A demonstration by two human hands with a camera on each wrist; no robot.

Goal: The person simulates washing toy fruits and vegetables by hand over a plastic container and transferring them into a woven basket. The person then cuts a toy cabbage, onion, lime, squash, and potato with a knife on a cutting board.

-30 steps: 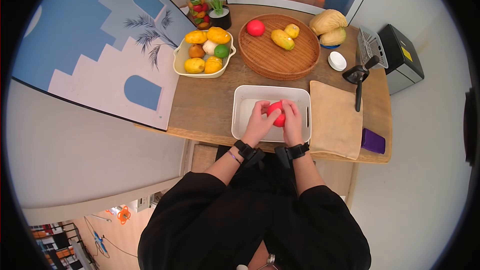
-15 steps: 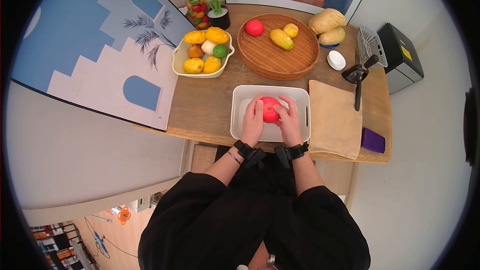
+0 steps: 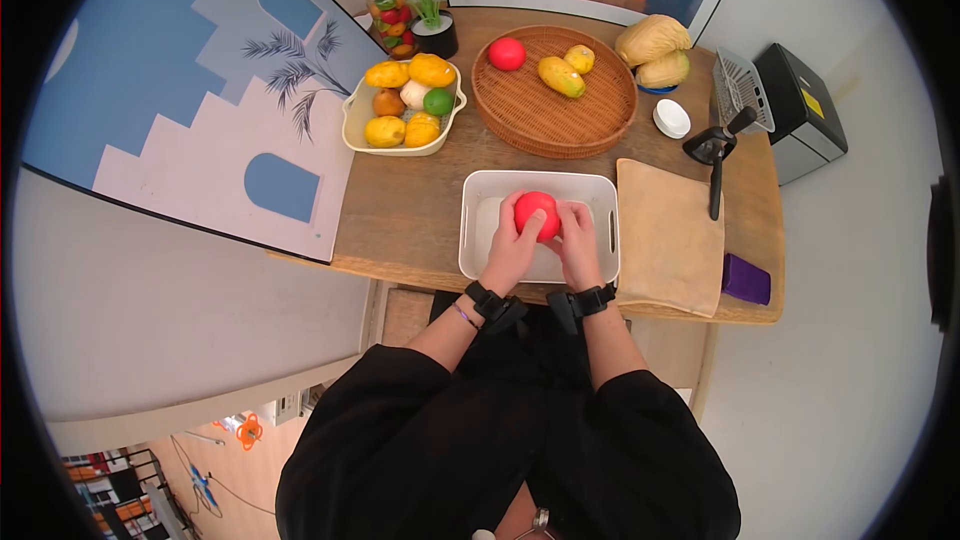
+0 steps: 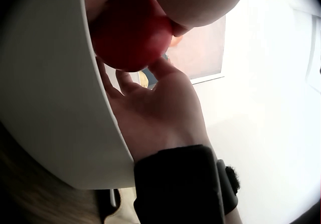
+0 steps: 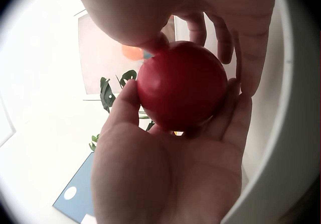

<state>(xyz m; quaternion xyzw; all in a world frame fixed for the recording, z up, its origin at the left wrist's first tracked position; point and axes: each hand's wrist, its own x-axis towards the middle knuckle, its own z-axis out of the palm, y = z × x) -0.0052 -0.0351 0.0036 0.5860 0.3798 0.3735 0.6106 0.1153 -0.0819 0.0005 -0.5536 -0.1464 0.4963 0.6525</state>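
Between both hands is a glossy red tomato (image 3: 537,216), over the white plastic tub (image 3: 473,222). My left hand (image 3: 511,254) grips its left side, thumb laid across the front of the fruit. On the other side my right hand (image 3: 578,250) holds it with curled fingers and thumb. In the right wrist view, the right thumb touches the tomato (image 5: 181,86) at the left edge and other fingers lie at its lower right. The left wrist view shows the tomato (image 4: 131,35) close to the tub wall (image 4: 55,83).
Behind the tub stands a wicker tray (image 3: 600,115) with another tomato (image 3: 507,54) and two yellow fruits. A cream basket (image 3: 350,127) of mixed fruit sits left of it. On the right lie a tan cloth (image 3: 668,240), a black-handled tool (image 3: 715,175) and a purple block (image 3: 746,280).
Held throughout by both hands, the tomato has been turned and shifted slightly left. Its stem end showed half a second ago; now a smooth side faces up.
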